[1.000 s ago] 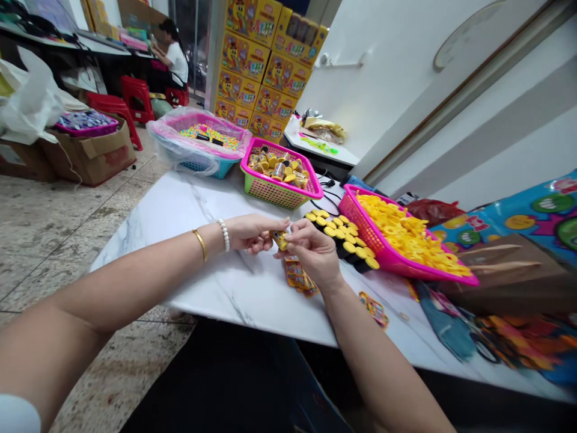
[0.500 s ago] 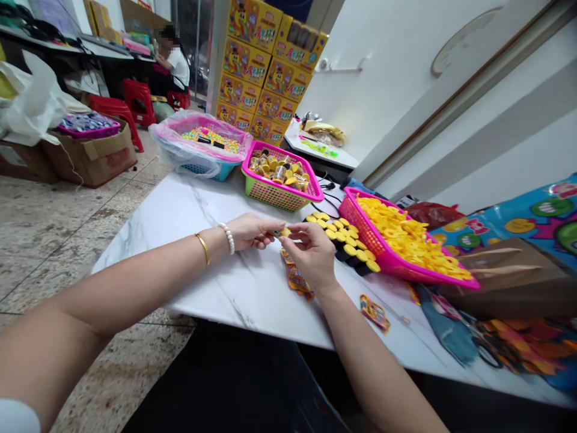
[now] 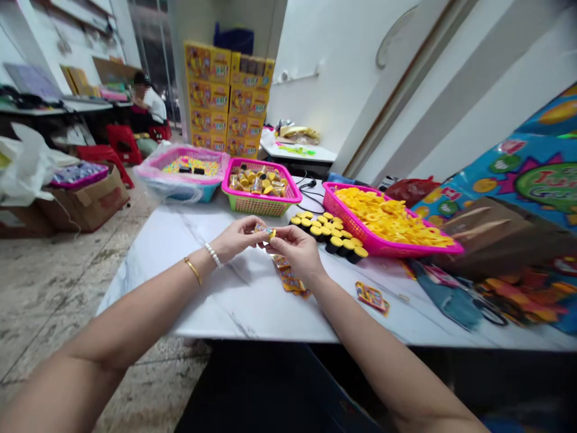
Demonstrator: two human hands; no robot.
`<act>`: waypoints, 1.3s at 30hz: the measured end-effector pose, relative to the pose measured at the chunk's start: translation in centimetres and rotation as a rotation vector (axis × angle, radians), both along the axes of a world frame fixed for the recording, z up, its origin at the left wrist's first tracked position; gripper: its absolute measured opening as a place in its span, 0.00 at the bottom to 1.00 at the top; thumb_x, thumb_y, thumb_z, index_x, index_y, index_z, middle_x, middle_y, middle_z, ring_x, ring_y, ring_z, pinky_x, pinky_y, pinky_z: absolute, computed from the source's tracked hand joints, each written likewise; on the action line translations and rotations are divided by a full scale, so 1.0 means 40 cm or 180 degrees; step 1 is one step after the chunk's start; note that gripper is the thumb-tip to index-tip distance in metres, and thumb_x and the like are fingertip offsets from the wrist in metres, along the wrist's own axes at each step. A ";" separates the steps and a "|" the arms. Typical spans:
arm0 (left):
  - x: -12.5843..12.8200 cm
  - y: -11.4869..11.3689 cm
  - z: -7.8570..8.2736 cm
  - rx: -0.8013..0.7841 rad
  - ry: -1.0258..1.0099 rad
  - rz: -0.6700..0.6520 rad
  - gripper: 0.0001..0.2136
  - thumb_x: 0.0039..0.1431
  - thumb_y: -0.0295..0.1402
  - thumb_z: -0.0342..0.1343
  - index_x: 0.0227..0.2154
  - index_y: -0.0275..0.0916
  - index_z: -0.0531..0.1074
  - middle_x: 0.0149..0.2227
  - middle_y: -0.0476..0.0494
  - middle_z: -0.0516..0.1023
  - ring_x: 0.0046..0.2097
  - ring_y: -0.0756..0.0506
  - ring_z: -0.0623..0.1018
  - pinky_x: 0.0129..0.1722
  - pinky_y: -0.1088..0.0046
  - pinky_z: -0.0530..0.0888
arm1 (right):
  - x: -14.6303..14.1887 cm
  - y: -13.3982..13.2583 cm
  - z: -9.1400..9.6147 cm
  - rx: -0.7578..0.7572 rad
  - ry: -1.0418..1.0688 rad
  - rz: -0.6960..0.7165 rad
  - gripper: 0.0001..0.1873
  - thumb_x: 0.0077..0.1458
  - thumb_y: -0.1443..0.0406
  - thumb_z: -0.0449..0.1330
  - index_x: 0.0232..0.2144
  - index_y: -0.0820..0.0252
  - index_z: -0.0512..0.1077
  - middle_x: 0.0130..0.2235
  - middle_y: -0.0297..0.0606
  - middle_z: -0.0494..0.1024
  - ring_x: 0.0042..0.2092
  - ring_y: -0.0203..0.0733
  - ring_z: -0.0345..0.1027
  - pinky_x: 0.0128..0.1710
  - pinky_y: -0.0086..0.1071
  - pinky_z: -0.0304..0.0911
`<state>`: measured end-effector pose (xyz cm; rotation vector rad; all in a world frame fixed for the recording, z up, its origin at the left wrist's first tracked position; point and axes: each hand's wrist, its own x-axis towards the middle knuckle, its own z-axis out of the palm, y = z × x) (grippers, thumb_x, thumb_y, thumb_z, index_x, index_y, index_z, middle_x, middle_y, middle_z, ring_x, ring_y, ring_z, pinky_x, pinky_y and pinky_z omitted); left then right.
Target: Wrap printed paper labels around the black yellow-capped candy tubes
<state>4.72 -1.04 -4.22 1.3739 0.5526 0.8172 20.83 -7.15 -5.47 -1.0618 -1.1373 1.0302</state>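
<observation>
Over the marble-patterned table [image 3: 216,313], my left hand [image 3: 238,239] and my right hand [image 3: 296,249] meet, both with fingers closed. Pinched between them is a small printed piece [image 3: 265,230], yellow and multicoloured, perhaps a label; fingers cover part of it. Just below my right hand lies a fanned row of printed labels [image 3: 292,282] in orange and purple. Another small pile of printed labels [image 3: 372,297] rests right of my right forearm. Black cups with yellow lids [image 3: 334,231] stand grouped beyond my right hand.
A pink-and-green basket [image 3: 261,206] holds small yellow-lidded containers. On the right a pink basket [image 3: 387,246] is heaped with yellow rings. A plastic-lined basket [image 3: 180,193] holds coloured beads. Scissors [image 3: 491,313] lie at right. Yellow boxes [image 3: 228,102] are stacked behind; a person [image 3: 151,105] sits far left.
The camera view has turned to the right and tilted up a little. Both hands still hold the small printed piece, whose printed side now shows more.
</observation>
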 end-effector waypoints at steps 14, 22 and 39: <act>0.004 0.011 -0.013 -0.1633 -0.0193 -0.0588 0.12 0.61 0.39 0.59 0.31 0.32 0.72 0.21 0.46 0.75 0.19 0.54 0.72 0.20 0.82 0.68 | 0.024 0.024 -0.021 -0.0056 0.0715 0.0289 0.17 0.35 0.59 0.76 0.28 0.58 0.76 0.27 0.32 0.81 0.25 0.37 0.75 0.24 0.31 0.74; 0.021 -0.003 -0.006 -0.1564 0.0522 -0.0189 0.17 0.65 0.44 0.51 0.29 0.35 0.71 0.15 0.49 0.70 0.12 0.54 0.64 0.13 0.80 0.59 | 0.021 0.015 -0.029 0.0187 0.0008 0.0287 0.13 0.42 0.59 0.73 0.30 0.57 0.77 0.35 0.32 0.76 0.23 0.35 0.74 0.23 0.30 0.74; 0.000 0.036 -0.015 -0.0442 0.1481 0.0901 0.18 0.65 0.44 0.50 0.29 0.33 0.72 0.18 0.49 0.72 0.14 0.54 0.65 0.16 0.79 0.59 | 0.009 0.005 -0.035 0.1080 -0.1501 -0.0169 0.09 0.50 0.62 0.66 0.32 0.56 0.72 0.37 0.33 0.71 0.28 0.31 0.66 0.25 0.28 0.64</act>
